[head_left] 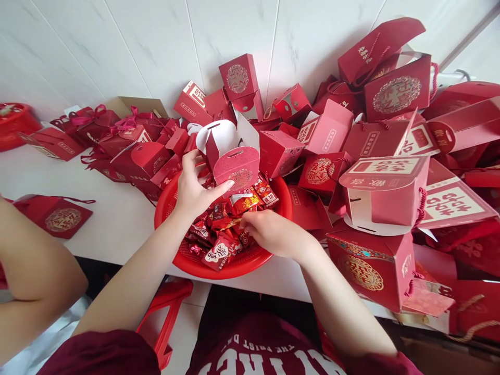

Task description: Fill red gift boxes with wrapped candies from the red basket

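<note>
My left hand point(197, 190) grips a red gift box point(238, 169) by its lower side, thumb across the front. Its top flaps stand up and show a white inside. Below it is a red plastic basket point(283, 200) holding several wrapped candies point(221, 250) in red and gold wrappers. My right hand point(269, 229) reaches into the basket's right side, fingers bent together among the candies. What lies between those fingertips is hidden.
Red gift boxes point(396, 94) are heaped along the wall and to the right. More boxes with ribbons point(133, 130) stand at the left, near a second red basket point(15, 127). Another person's arm point(35, 271) is at the left edge. A red stool point(167, 312) stands under the table.
</note>
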Tool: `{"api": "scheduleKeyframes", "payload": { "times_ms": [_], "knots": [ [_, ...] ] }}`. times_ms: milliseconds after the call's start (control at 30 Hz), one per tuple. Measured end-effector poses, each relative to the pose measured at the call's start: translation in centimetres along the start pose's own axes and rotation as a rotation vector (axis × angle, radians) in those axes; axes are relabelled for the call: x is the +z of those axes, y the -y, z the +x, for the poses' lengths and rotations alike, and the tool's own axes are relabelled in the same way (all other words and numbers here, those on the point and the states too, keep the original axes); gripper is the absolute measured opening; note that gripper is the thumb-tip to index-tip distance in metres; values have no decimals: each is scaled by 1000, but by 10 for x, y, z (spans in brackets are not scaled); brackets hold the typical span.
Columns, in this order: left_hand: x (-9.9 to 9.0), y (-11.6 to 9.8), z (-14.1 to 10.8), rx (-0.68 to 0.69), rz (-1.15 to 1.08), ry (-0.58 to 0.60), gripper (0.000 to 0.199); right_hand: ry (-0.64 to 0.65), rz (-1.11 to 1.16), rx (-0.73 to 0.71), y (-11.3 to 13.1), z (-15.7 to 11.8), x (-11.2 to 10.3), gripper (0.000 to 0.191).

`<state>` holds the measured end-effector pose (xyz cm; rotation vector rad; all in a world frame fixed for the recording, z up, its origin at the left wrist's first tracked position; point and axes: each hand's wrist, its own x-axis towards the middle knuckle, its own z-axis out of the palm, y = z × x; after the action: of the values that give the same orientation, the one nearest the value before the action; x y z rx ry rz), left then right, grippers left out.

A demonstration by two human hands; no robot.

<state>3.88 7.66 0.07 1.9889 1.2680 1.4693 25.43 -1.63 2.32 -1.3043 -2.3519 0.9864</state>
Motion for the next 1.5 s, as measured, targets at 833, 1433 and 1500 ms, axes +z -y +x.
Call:
{"api": "scheduleKeyframes", "payload": {
  "times_ms": [833, 1433, 1500],
  "knots": [
    [-3, -4, 0, 7, -49, 39, 96, -146, -422, 350, -5, -7, 4, 11],
    [-18, 9, 11, 256, -4, -277, 88, -463, 1, 160, -5, -15, -9, 18],
    [-17, 1, 6, 370, -39, -195, 100, -518, 32, 167, -7, -20, -9, 18]
  ]
}}
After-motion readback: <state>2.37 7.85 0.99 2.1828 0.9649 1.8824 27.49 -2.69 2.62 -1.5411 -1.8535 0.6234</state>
